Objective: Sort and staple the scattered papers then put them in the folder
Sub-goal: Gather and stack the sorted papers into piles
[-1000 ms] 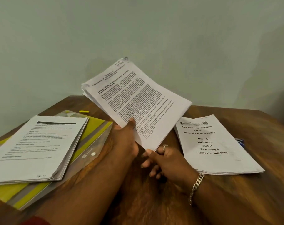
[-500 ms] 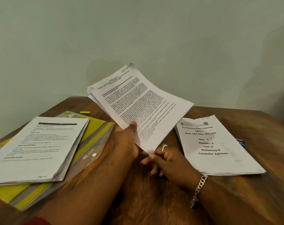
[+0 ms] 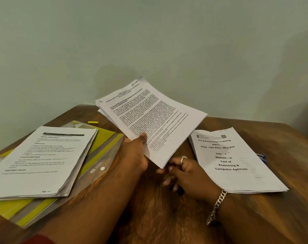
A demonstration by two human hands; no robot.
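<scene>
My left hand holds a stack of printed pages by its near edge, thumb on top, with the far end raised off the wooden table. My right hand pinches the stack's lowest corner. A second stack lies on a yellow and clear folder at the left. A third stack titled "Pre Examination Training" lies flat at the right. A blue stapler peeks out behind that stack, mostly hidden.
A small yellow object lies on the table behind the folder. A plain pale wall rises right behind the table's far edge. Bare wood shows between my forearms and in front of the right stack.
The held stack has sunk lower and tilted flatter toward the table. Both hands stayed at about the same place.
</scene>
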